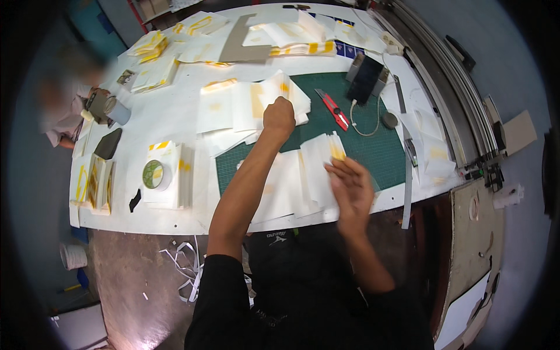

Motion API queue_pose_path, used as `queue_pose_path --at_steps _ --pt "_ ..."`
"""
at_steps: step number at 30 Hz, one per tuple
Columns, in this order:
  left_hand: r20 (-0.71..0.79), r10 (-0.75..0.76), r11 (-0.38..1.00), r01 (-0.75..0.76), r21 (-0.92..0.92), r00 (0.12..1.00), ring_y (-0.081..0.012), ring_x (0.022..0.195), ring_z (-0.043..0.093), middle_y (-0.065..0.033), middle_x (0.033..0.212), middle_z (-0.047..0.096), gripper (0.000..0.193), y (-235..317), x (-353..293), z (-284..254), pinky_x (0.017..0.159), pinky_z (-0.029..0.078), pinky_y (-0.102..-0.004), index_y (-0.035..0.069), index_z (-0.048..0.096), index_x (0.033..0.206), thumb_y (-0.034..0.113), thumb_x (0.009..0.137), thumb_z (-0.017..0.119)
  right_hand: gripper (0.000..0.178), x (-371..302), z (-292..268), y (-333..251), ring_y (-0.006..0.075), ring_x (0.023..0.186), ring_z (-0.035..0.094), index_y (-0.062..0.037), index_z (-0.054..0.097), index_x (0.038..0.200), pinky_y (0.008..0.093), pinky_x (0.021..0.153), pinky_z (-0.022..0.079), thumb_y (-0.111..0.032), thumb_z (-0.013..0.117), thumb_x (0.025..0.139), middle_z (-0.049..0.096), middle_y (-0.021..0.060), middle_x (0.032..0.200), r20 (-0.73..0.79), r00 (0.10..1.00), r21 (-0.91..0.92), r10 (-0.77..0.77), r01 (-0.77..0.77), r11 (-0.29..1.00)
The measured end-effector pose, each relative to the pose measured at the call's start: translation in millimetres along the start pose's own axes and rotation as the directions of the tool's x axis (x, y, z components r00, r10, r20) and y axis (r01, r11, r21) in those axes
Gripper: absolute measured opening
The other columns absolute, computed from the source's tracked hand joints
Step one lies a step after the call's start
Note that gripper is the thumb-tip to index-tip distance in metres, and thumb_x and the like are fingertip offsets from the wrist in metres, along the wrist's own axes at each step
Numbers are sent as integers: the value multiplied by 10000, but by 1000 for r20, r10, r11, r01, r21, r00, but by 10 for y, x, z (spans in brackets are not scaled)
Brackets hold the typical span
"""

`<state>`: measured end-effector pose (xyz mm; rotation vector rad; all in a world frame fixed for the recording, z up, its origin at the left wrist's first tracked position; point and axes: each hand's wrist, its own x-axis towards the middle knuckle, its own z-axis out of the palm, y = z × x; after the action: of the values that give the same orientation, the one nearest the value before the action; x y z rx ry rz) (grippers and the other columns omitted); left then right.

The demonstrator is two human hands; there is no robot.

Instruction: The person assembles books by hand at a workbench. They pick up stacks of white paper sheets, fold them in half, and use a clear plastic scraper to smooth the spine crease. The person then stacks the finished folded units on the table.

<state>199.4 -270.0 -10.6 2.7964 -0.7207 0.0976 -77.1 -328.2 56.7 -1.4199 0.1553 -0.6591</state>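
Observation:
My left hand (280, 118) is closed at the near edge of a fanned pile of white paper sheets (245, 108) with yellow patches, and its fingertips are hidden from above. Closer to me lies a second group of white sheets (315, 175), partly on the green cutting mat (350, 125). My right hand (353, 189) is at the right edge of this group, fingers slightly bent and thumb apart, fingertips against or just over the yellow-marked corner. A red utility knife (332, 109) rests on the mat between the hands and a dark phone-like device (366, 79).
A roll of tape (154, 174) sits on a paper stack at left. More paper stacks (154, 76) and a grey cardboard piece (245, 44) lie toward the back. Metal rulers (407, 192) and a long rail (443, 87) run along the right. Another person (67, 111) is at the far left.

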Motion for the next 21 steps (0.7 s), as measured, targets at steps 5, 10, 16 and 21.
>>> queue_pose_path --at_steps 5,10,16,21 --pt "10 -100 991 101 -92 995 -383 937 724 -213 1011 715 423 197 -150 -146 822 594 -438 -46 652 1019 320 851 779 252 -182 -890 -30 212 1012 685 57 620 1174 344 926 525 -1 690 939 712 168 1071 -126 992 -373 -16 -32 927" --pt "-322 19 959 -108 -261 947 -400 900 705 -237 997 711 374 126 -725 -383 768 573 -452 -38 650 1070 276 889 741 283 -29 -981 220 264 939 694 55 655 1090 377 851 542 -94 781 885 704 182 1004 -123 992 -654 -27 -61 754" --pt "-250 275 793 -366 -486 928 -389 1038 632 -199 1111 670 242 68 -1620 -38 912 490 -442 1 667 1080 95 866 730 389 143 -642 282 387 1084 605 15 661 1150 485 934 474 -153 820 838 619 212 1138 77 983 -785 -166 162 598" --pt "-220 351 788 -414 -456 910 -397 1233 568 -213 1387 571 387 362 -1694 65 1040 456 -454 42 650 1251 164 896 745 421 155 -711 414 376 1156 567 -17 665 1217 479 976 445 -159 801 844 585 197 1227 124 991 -843 -45 129 523"
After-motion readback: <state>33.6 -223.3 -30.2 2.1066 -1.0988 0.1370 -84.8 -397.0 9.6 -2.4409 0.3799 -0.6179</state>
